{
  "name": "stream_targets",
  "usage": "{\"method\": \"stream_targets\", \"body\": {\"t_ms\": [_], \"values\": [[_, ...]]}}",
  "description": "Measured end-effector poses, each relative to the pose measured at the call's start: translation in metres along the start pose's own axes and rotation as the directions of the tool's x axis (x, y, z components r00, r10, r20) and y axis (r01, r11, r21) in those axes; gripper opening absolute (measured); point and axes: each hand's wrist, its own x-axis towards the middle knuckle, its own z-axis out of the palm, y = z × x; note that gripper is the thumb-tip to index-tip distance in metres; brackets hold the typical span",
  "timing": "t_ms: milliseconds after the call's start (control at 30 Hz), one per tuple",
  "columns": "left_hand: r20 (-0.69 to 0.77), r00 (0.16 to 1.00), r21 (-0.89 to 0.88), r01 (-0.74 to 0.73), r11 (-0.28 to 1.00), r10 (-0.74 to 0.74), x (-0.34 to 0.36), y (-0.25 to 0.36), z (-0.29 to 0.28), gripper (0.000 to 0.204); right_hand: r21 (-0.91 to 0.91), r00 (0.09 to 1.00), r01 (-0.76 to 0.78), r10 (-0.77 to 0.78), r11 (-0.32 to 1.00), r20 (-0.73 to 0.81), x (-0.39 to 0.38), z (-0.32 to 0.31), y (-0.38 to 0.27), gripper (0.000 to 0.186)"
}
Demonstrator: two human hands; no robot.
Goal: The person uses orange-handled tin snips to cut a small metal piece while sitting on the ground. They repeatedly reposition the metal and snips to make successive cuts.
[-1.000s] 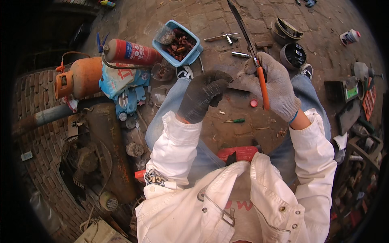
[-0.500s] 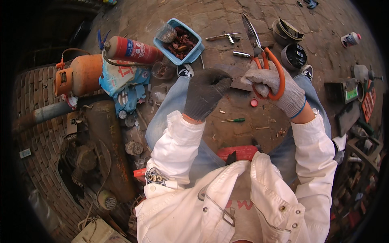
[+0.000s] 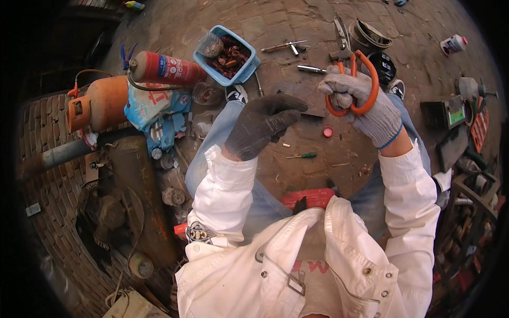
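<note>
My right hand (image 3: 366,103), in a grey knit glove, grips a pair of shears by the orange loop handles (image 3: 374,85). Their metal blades (image 3: 341,37) point away from me. Its thumb and forefinger are drawn together beside the handles; whatever they pinch is too small to tell. To the left, my black-gloved left hand (image 3: 262,124) has thumb and forefinger tips close together, the other fingers curled under. Anything between those tips cannot be made out. Beneath and between the hands lies a dark flat plate (image 3: 305,98). A red cap (image 3: 327,131) and a green-handled screwdriver (image 3: 305,156) lie nearer me.
Left stand a blue tub (image 3: 253,66) of reddish scraps, a fire extinguisher (image 3: 169,69) and an orange gas cylinder (image 3: 108,100). Metal tools (image 3: 283,46) lie ahead. Round containers (image 3: 371,34) sit beyond the shears; a black box (image 3: 445,114) is at right.
My left hand has drawn back left and toward me, its fingers less tightly bunched. The shears have come nearer me, their blades now looking closer together.
</note>
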Motion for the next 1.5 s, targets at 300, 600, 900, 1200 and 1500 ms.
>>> {"method": "stream_targets", "body": {"t_ms": [300, 600, 900, 1200, 1500], "values": [[0.017, 0.995, -0.255, -0.087, 0.963, 0.095, 0.002, -0.017, -0.001, 0.027, 0.221, 0.93, -0.346, 0.364, 0.912, -0.049, 0.009, 0.02, -0.002, 0.015], [-0.098, 0.972, -0.364, -0.235, 0.901, 0.214, 0.005, -0.024, -0.001, 0.034, 0.28, 0.95, -0.311, 0.307, 0.908, 0.059, 0.0, 0.038, -0.006, 0.018], [-0.281, 0.949, -0.124, -0.185, 0.975, 0.144, 0.003, -0.009, 0.018, 0.027, 0.462, 0.918, -0.384, 0.276, 0.799, 0.285, 0.001, 0.041, 0.004, 0.016], [-0.181, 0.983, -0.289, -0.071, 0.955, 0.019, 0.002, -0.014, 0.012, 0.028, 0.363, 0.927, -0.357, 0.278, 0.861, 0.251, -0.004, 0.05, 0.001, 0.032], [-0.378, 0.924, -0.25, -0.169, 0.954, 0.064, 0.001, -0.013, 0.014, 0.023, 0.21, 0.934, -0.293, 0.326, 0.933, -0.147, 0.003, 0.05, -0.003, 0.026]]}}
